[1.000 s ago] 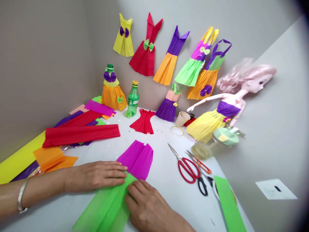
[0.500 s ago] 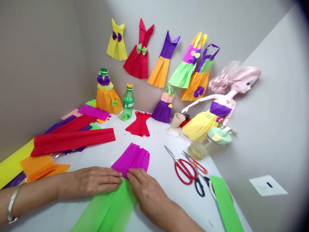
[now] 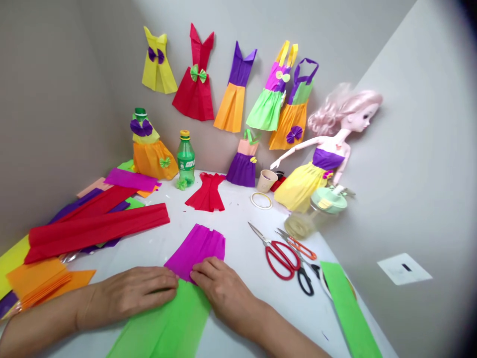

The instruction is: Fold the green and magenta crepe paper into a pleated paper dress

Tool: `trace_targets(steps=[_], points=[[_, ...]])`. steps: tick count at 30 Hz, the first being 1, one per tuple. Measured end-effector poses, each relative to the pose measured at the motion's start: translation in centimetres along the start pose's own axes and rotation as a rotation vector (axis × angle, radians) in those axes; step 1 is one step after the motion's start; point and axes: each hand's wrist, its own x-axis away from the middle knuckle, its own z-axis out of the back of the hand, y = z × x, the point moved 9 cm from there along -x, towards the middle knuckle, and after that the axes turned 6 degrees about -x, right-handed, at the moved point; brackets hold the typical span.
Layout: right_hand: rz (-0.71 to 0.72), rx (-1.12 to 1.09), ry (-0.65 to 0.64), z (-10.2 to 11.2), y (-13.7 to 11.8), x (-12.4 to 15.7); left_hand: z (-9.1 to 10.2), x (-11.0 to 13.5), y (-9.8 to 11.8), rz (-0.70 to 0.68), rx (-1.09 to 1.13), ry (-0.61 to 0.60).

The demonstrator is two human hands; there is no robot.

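Green crepe paper strip [image 3: 160,323] lies at the near side of the white table [image 3: 238,228], and we see its far end meet the lower edge of a pleated magenta crepe paper piece [image 3: 196,251]. Both pieces lie near the middle of the near side. The person's left hand [image 3: 130,298] rests flat with open fingers, and its fingertips come to the green paper just beside the magenta. The right hand [image 3: 223,293] lies flat over the place where the two colours meet. We see that neither hand closes on anything; both are open and press down on the paper.

To the right we find red-handled scissors [image 3: 281,261], small orange-handled snips [image 3: 298,247], and a second green strip [image 3: 350,311]. Farther away are a roll of tape [image 3: 261,200] and a paper cup [image 3: 266,180]. To the left lie long red crepe strips [image 3: 93,231] and folded orange paper [image 3: 37,283]. At the far side stand a small red paper dress [image 3: 206,193] and a green plastic bottle [image 3: 185,159]. Paper dresses [image 3: 231,107] are fixed on the grey wall [image 3: 55,99], and a pink-haired doll [image 3: 328,149] in a yellow paper dress is held at the right.
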Motion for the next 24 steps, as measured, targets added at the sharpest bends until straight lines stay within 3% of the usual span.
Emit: trace_targets(steps=[12,18,24], points=[[0.036,0.036,-0.032,0.4,-0.6,0.1,-0.3,0.2,-0.3,-0.014,0.056,-0.017],[0.034,0.093,-0.053,0.3,-0.9,0.1,1.0,-1.1,-0.1,-0.032,0.031,0.037],[0.040,0.091,-0.031,0.3,-0.9,0.1,2.5,-3.1,0.9,-0.105,-0.005,-0.021]])
